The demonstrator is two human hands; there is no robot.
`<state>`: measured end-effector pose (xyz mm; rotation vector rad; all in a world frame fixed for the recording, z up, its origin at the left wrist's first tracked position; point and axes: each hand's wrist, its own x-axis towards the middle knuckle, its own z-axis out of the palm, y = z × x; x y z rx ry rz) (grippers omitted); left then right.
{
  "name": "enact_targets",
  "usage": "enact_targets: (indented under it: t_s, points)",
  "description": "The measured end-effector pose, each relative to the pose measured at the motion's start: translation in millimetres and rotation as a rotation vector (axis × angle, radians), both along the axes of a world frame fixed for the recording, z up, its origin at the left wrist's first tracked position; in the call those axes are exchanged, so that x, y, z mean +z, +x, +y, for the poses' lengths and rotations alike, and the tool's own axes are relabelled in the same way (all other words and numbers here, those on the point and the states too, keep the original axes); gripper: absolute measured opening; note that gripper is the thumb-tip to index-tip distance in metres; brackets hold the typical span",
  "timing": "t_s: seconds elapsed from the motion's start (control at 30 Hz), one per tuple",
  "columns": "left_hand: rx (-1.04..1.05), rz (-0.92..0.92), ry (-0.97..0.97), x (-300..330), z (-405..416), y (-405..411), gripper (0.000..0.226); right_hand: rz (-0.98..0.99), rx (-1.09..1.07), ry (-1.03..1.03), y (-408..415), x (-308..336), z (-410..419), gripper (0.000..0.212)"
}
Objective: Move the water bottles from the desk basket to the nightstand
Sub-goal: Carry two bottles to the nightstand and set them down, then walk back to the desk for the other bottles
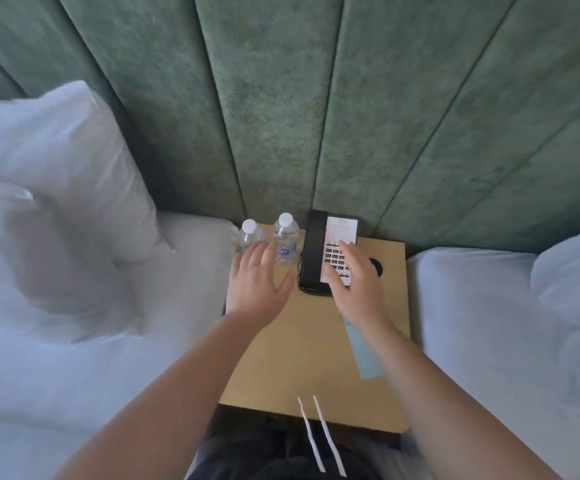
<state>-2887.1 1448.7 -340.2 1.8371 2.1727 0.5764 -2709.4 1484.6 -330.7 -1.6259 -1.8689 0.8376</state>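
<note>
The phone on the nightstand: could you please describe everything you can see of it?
The phone is a corded desk set lying flat at the nightstand's back edge, right of two water bottles. A black handset rests along its left side; its white face carries dark keys and a paper card. The right hand covers its lower right.

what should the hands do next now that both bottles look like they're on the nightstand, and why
Probably just draw both hands back. The two water bottles stand upright on the nightstand beside the phone. The left hand is open with its fingers in front of the left bottle, holding nothing, and the right hand hovers open over the keypad. Pulling straight back avoids tipping a bottle.
</note>
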Motion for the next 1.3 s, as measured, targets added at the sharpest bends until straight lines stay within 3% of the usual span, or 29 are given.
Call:
enact_targets:
  t_s: [0.13,0.4,0.67,0.97,1.3]
  points:
    - [-0.083,-0.005,0.011,5.2,2.3,25.6,0.062,-0.044,-0.077,0.039,17.7,14.8,-10.6,0.05]
    - [-0.395,-0.043,-0.023,15.4,14.4,82.0,0.061,-0.134,-0.481,0.045,76.2,31.7,-60.7,0.047]
    - [-0.859,-0.036,-0.047,20.5,-22.4,178.2,0.066,-0.139,-0.898,-0.062,124.6,18.8,-176.8,0.048]
    - [-1.409,0.062,-0.122,26.4,-157.8,290.8,0.066,-0.118,-1.465,-0.111,161.4,24.8,-362.8,0.049]
    - [-1.969,0.088,-0.098,47.1,-389.4,353.3,0.065,-0.044,-2.043,-0.126,134.2,32.3,-595.9,0.052]
